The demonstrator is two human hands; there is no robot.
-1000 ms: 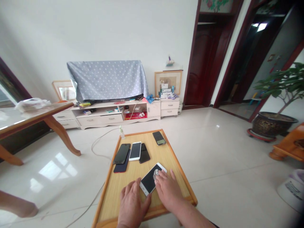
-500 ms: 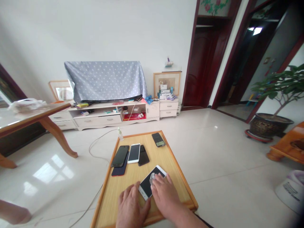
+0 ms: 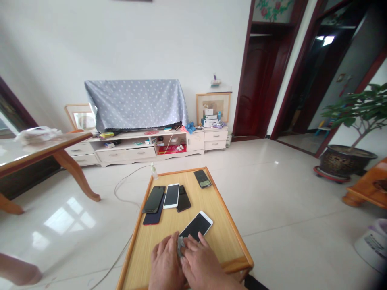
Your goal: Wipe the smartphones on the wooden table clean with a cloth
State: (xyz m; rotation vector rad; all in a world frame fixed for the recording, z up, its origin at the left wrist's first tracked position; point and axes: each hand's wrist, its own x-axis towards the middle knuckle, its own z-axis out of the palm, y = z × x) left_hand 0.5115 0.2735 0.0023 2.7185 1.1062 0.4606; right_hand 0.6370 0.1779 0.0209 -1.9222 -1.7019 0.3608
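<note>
And here are both hands, side by side around six o'clock, backs turned up! The left hand (image 3: 166, 259) angles its bent fingers toward one o'clock, lined up close together, its thumb hidden from view. Right alongside, the right hand (image 3: 202, 259) bends its fingers toward eleven, one finger splayed from the rest, the right wrist (image 3: 225, 280) trailing off toward five. Barely a gap between the two hands!

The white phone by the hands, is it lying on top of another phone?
No, that white phone lies on the wooden table, with tabletop showing between it and the other phones.
</note>
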